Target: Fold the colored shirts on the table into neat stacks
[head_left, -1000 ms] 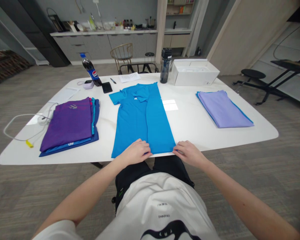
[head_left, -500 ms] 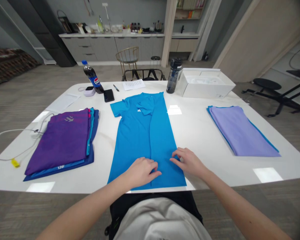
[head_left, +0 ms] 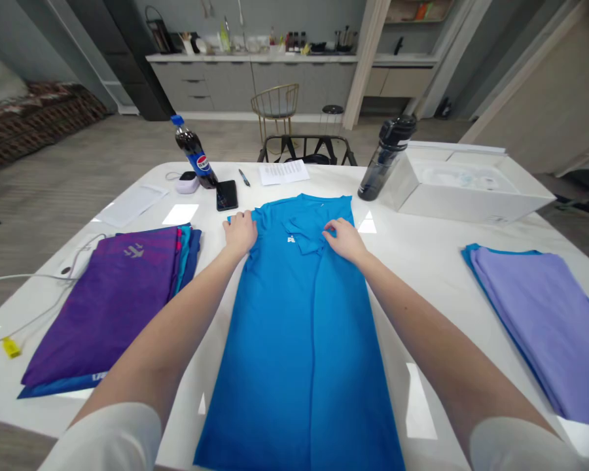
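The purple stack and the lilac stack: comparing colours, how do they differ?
The purple stack lies left of the blue shirt, the lilac stack right. The purple stack bears a logo, the lilac stack none, and the purple stack looks thicker. Both lie flat on the white table.

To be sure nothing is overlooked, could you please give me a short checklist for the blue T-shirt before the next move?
1. Blue T-shirt lying flat on the table: ok.
2. Left hand on the shirt at its shoulder: ok.
3. Right hand on the shirt beside the collar: ok.
4. Shirt free of creases: not ok, a long line runs down its middle.
5. Purple shirt stack apart from the blue T-shirt: ok, a narrow gap shows.
6. Bottom hem lying straight: cannot tell, it runs out of view.
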